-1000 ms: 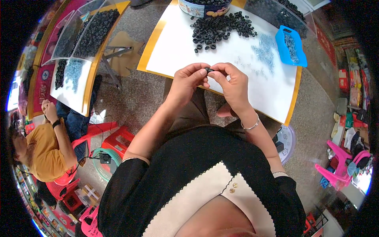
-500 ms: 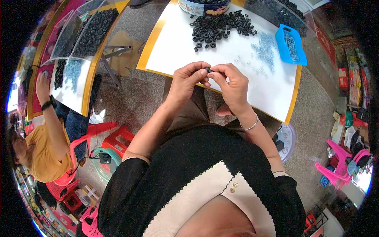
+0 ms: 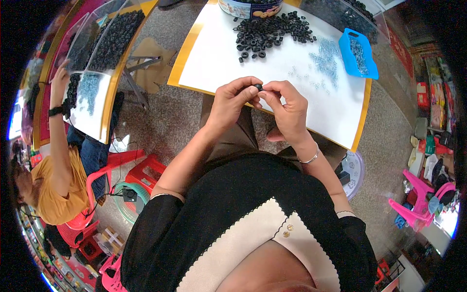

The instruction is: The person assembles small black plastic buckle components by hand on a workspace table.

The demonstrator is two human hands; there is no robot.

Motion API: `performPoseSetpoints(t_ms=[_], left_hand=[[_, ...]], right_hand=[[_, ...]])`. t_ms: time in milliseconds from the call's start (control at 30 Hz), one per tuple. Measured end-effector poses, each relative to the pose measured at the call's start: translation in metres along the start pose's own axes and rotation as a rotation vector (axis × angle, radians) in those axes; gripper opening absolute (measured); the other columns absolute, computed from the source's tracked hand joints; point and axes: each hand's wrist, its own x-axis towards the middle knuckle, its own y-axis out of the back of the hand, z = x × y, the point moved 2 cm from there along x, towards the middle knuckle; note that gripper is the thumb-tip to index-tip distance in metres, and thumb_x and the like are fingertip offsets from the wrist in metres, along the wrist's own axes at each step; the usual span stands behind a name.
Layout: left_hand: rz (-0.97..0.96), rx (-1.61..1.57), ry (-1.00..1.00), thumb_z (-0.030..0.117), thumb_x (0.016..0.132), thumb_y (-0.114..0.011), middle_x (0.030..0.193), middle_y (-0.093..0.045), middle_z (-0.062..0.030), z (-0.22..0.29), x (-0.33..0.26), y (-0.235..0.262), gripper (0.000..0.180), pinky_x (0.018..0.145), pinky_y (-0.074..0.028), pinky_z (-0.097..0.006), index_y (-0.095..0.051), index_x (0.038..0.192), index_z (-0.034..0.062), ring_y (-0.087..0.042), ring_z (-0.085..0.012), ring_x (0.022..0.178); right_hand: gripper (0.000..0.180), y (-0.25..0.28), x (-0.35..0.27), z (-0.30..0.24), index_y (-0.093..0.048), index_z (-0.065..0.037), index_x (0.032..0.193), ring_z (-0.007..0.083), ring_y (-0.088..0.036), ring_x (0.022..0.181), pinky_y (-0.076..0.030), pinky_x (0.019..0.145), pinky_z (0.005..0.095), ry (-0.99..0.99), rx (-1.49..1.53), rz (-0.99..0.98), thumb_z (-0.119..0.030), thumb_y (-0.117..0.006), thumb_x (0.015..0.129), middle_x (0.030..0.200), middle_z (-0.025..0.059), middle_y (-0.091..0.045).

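Observation:
Above the near edge of the white-topped table [image 3: 209, 63], my two hands meet at a small round black part [image 3: 258, 87]. My left hand [image 3: 233, 100] pinches it between thumb and forefinger. From the other side my right hand [image 3: 288, 107] closes thumb and fingertips on the same part; whether something smaller is between those fingertips is hidden. Past my hands lies a heap of black ring-shaped parts [image 3: 272, 36], some loose at its near side. To its right are scattered small clear pieces [image 3: 325, 61], bluish where they lie thick.
A blue tray [image 3: 346, 53] holding clear pieces stands at the table's right, and a round tub [image 3: 250, 10] at the back. To the left, a co-worker in a yellow top [image 3: 61, 190] sits at another table with black parts [image 3: 116, 44]. A red stool [image 3: 146, 173] stands between.
My hands stay almost in place, still pinching the black part, which has turned slightly. The co-worker's hand at left has moved farther forward over their table.

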Motion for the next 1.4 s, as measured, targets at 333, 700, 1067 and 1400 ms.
performPoseSetpoints(t_ms=[333,700,1067,1400], left_hand=[[-0.013,-0.267,0.190,0.010,0.091,-0.058,0.085,-0.063,-0.0056,-0.008,0.003,0.004,0.023,0.066,-0.052,-0.023,-0.060,0.109,-0.0030,-0.060,-0.0118,0.071],[0.006,-0.207,0.212,0.009,0.090,-0.059,0.086,-0.062,-0.0054,-0.003,0.001,-0.001,0.021,0.065,-0.053,-0.023,-0.062,0.107,-0.0033,-0.060,-0.0103,0.071],[0.055,0.262,-0.079,0.009,0.091,-0.057,0.087,-0.061,-0.0042,0.012,-0.007,-0.015,0.020,0.065,-0.052,-0.022,-0.061,0.107,-0.0024,-0.060,-0.0094,0.070],[0.020,-0.175,0.073,0.009,0.093,-0.055,0.086,-0.063,-0.0060,0.002,-0.009,-0.015,0.022,0.070,-0.051,-0.023,-0.058,0.110,-0.0053,-0.060,-0.0106,0.073]], right_hand=[[0.014,0.005,-0.001,-0.002,-0.064,0.000,0.097,0.0093,-0.060,0.077,-0.048,0.071,0.0234,-0.145,0.016,-0.035,-0.004,-0.064,0.083,0.086,0.0042,-0.067],[0.011,0.006,-0.001,-0.002,-0.062,-0.003,0.086,0.0223,-0.059,0.065,-0.047,0.058,0.0315,0.110,-0.172,0.017,-0.001,-0.065,0.076,0.076,0.0090,-0.061],[0.011,0.007,-0.001,-0.010,-0.060,-0.003,0.084,0.0213,-0.061,0.065,-0.050,0.058,0.0314,0.161,-0.120,0.061,0.003,-0.062,0.075,0.076,0.0090,-0.061],[0.008,0.010,0.002,-0.017,-0.063,-0.002,0.086,0.0183,-0.062,0.068,-0.051,0.059,0.0284,0.139,-0.075,0.023,0.001,-0.061,0.079,0.077,0.0081,-0.062]])
